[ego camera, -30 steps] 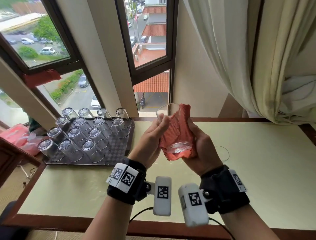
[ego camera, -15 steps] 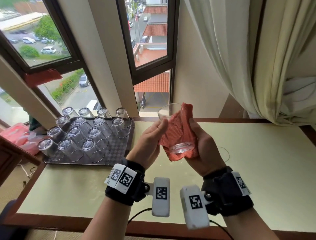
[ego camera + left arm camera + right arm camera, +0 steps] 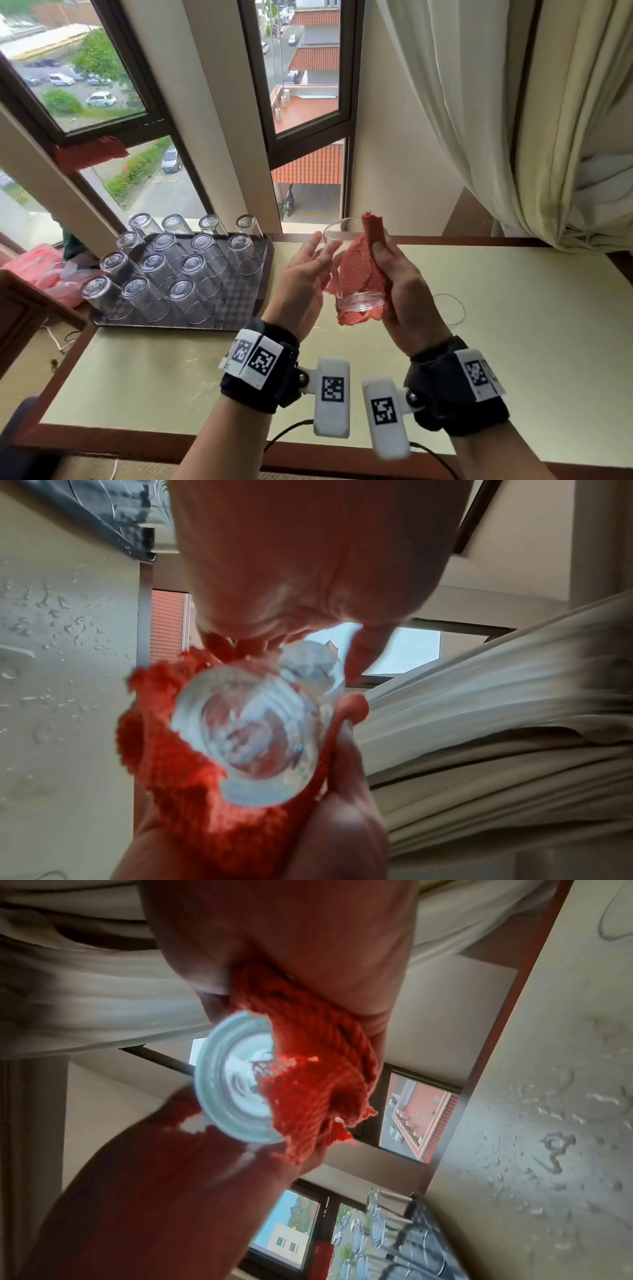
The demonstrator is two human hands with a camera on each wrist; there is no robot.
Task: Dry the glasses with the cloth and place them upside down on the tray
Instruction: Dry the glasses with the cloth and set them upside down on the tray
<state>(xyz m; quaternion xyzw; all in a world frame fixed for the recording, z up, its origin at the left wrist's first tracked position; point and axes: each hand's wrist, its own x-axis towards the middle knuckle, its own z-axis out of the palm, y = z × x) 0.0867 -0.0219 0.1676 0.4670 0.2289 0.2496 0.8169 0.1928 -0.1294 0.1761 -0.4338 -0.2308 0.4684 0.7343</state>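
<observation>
Glass point(image 3: 346, 263) cradled in cloth point(image 3: 356, 274) by right hand point(image 3: 404, 291) for drying, steadied by loosely open left hand point(image 3: 301, 284), short of tray's point(image 3: 253, 305) near right corner

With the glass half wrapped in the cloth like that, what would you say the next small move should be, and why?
Probably turn the glass a little further inside the red cloth. The right hand grips the cloth against only one side, the left hand rests open fingers on the bare side, and the glass is mouth up, away from the tray.
</observation>
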